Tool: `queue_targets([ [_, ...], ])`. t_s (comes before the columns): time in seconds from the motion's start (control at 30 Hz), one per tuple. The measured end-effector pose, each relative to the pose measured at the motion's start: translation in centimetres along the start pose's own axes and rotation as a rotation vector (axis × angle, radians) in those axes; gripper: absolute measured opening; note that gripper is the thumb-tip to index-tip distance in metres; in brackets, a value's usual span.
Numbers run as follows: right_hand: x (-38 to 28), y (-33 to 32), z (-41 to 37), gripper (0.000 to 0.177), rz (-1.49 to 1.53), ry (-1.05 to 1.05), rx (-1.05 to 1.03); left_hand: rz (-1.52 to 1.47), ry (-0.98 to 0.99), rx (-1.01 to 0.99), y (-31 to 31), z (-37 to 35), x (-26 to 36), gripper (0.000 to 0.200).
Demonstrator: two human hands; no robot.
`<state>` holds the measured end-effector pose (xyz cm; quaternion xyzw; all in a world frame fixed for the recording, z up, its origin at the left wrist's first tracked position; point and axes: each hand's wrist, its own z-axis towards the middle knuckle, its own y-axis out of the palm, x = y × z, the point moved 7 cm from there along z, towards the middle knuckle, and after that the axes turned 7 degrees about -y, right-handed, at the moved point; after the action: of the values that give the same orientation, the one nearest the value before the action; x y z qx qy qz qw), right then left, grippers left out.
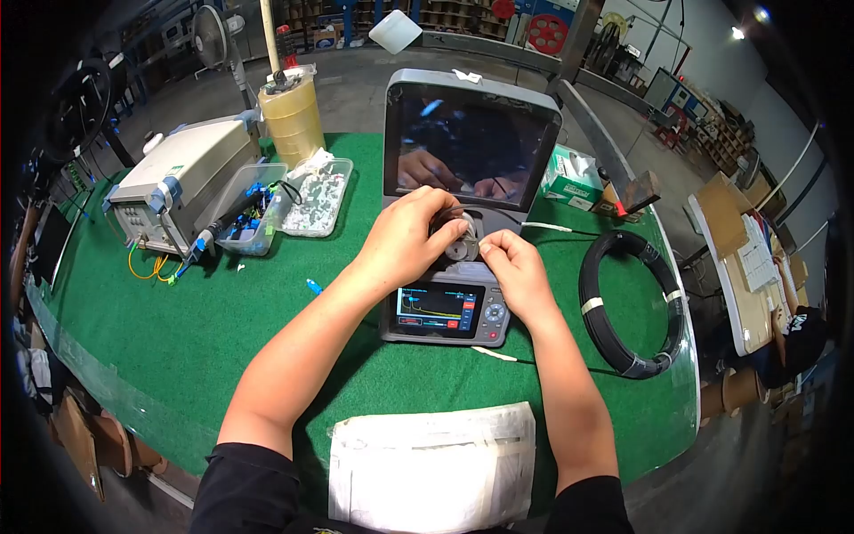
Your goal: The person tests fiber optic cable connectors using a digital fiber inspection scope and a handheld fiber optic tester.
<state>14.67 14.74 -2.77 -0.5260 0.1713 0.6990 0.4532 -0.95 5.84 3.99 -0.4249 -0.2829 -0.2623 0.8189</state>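
Note:
A grey handheld tester (494, 313) lies face up on the green mat, its lit screen (438, 310) showing a graph trace. Just behind the screen is a small grey round metal part (457, 252), with my two hands at it. My left hand (411, 233) reaches over from the left, fingers curled and thumb pressed near the round part; what they grip is hidden. On its right side, my right hand (516, 267) pinches thumb and forefinger together, on something too small to make out. A large dark monitor (471, 138) stands behind and reflects the hands.
A coiled black cable (594, 325) lies at right; papers (431, 472) are in front. At left stand a beige instrument box (191, 165), a bin of blue connectors (249, 233), a tub of scraps (316, 196) and a yellowish container (294, 120). A green tissue box (569, 178) sits behind.

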Motion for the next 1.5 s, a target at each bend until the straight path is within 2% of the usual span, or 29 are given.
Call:
queue_targets([
  [0.5, 0.0, 0.1, 0.0, 0.017, 0.01, 0.041, -0.018, 0.047, 0.025, -0.014, 0.0, -0.1, 0.1, 0.02],
  [0.93, 0.4, -0.1, 0.2, 0.032, -0.079, 0.023, 0.006, 0.037, -0.008, -0.025, 0.1, 0.1, -0.1, 0.024],
  [1.03, 1.1, -0.1, 0.3, 0.035, -0.057, 0.071, 0.007, 0.046, -0.009, -0.02, 0.2, 0.0, -0.1, 0.024],
  [1.17, -0.1, -0.2, 0.0, 0.035, -0.144, 0.113, -0.011, 0.07, 0.01, -0.021, 0.0, 0.0, -0.1, 0.024],
  [1.23, 0.2, 0.0, 0.1, 0.03, -0.157, 0.122, -0.088, 0.064, 0.007, -0.024, 0.1, 0.0, -0.1, 0.024],
  [1.37, 0.4, -0.1, 0.2, 0.032, -0.1, 0.052, -0.018, 0.038, -0.055, -0.058, 0.0, 0.0, 0.0, 0.022],
  [1.5, 0.3, 0.0, 0.1, 0.026, -0.057, 0.03, -0.022, 0.007, -0.063, -0.053, 0.1, 0.0, -0.2, 0.022],
])
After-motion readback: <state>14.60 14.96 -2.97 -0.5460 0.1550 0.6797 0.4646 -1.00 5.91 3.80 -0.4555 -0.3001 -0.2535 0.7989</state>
